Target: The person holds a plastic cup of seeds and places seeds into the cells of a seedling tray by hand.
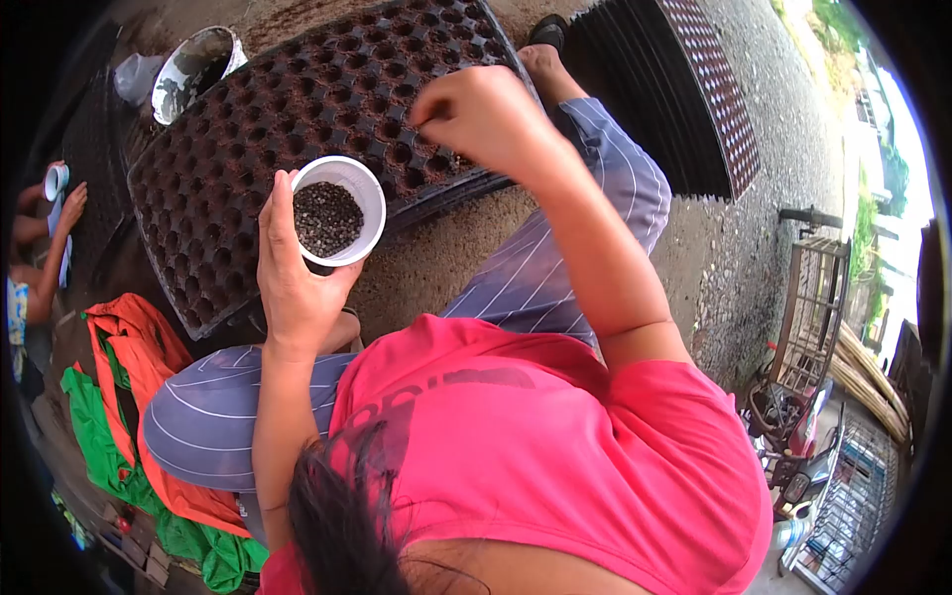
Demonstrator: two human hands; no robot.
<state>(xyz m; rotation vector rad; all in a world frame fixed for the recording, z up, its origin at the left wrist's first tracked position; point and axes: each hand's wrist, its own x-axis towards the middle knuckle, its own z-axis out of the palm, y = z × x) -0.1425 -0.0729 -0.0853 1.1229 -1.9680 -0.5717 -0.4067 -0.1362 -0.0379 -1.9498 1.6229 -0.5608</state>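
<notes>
My left hand is wrapped round a white plastic cup, tilted so that its mouth shows. Small dark, speckled seeds lie inside it. Under and beyond the cup stretches a black seedling tray, its many round cells holding dark brown soil with a hollow in each. Over the tray's right part hovers my right hand, slightly blurred. Its thumb and fingers are pinched together, pointing down at the cells; whatever is between them is hidden.
A stained white bucket stands behind the tray. At the upper right rises a stack of black trays. Orange and green cloths lie left. Another person's hand is near a cup at far left. A vehicle with a metal cage stands right.
</notes>
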